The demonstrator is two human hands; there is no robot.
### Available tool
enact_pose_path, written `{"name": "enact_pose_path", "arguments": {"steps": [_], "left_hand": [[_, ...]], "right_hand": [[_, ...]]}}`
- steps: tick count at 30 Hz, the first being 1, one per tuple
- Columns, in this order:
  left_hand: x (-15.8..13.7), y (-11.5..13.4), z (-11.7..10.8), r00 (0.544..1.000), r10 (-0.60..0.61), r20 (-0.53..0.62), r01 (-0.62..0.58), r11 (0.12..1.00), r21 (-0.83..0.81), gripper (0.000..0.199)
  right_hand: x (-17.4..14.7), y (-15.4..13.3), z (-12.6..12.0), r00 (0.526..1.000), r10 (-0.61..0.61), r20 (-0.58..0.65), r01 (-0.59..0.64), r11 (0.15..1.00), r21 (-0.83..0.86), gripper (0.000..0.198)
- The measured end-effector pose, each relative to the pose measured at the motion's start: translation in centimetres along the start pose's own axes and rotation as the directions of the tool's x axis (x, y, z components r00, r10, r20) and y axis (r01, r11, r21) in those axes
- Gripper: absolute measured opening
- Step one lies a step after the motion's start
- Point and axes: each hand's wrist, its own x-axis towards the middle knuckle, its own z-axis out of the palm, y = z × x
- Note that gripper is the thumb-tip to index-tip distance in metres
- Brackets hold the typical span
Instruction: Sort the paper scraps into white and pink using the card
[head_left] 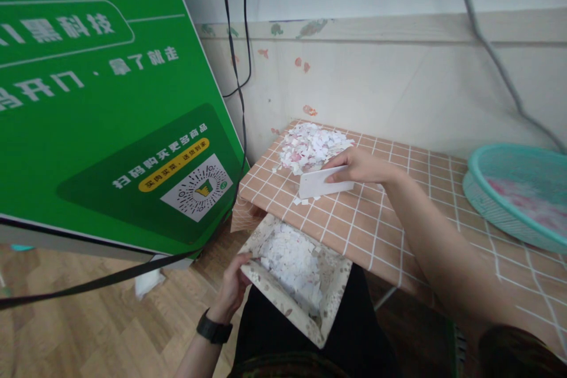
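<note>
A white flat card or plate (319,183) stands on edge on the table, and my right hand (349,166) is closed around its upper edge. Just behind it lies a heap of torn paper scraps (312,144), white with some pink. A few loose bits lie at the card's lower edge. Below the table's front edge, a patterned square box (283,306) rests over my lap, holding many white paper scraps (292,260). My left hand (237,283) grips its left rim, fingers wrapped over the wall.
The table (425,189) has a brown cloth with a white grid. A turquoise basket (478,189) with pink and white contents stands at the right. A green cabinet (110,100) fills the left. Black cords (241,94) hang by the wall; a strap (133,271) crosses at lower left.
</note>
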Motion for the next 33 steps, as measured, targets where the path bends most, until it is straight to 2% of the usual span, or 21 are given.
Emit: {"name": "enact_pose_path", "arguments": {"steps": [7,14,21,27,33], "left_hand": [[-0.04,0.14,-0.07,0.998,-0.057,0.023,0.057,0.998,0.018,0.029],[0.03,0.12,-0.09,0.999,-0.034,0.016,0.034,0.999,0.016,0.029],[-0.12,0.32,0.11,0.999,-0.049,0.01,0.049,0.999,0.009,0.029],[-0.15,0.31,0.14,0.999,-0.045,0.005,0.045,0.999,0.008,0.03],[-0.07,0.19,0.1,0.999,-0.041,0.03,0.041,0.999,-0.001,0.028]], "right_hand": [[0.08,-0.06,-0.04,0.999,-0.016,-0.028,0.015,1.0,-0.025,0.03],[-0.04,0.21,-0.25,1.0,0.011,0.029,-0.011,1.0,-0.016,0.03],[0.19,0.04,0.18,1.0,-0.016,-0.019,0.015,0.999,-0.031,0.029],[0.57,0.43,0.37,0.994,0.002,-0.106,-0.009,0.997,-0.07,0.031],[0.34,0.22,0.31,0.995,0.007,-0.099,-0.009,1.0,-0.026,0.03]]}}
